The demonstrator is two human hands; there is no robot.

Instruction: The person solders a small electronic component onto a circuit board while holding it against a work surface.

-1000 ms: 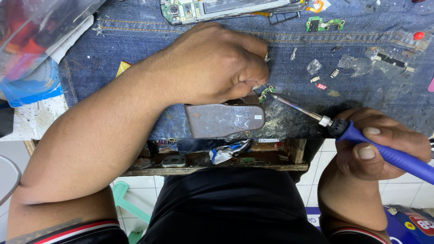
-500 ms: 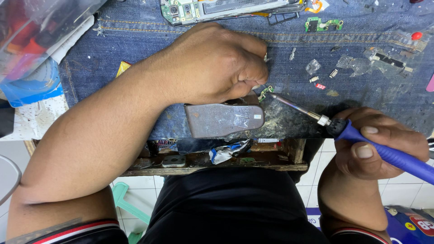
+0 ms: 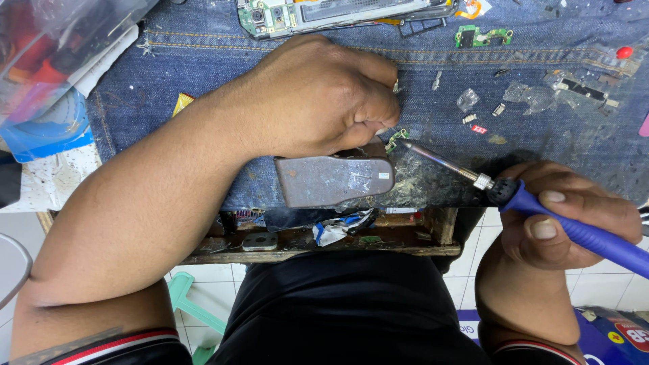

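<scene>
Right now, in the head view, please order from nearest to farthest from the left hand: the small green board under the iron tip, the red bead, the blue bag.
1. Small green board, right at the left hand fingertips.
2. Blue bag, far left.
3. Red bead, far upper right.

Single head-worn view, looking steeply down, close over the denim-covered bench (image 3: 203, 74) edge; the wearer's lap fills the lower frame.
</scene>
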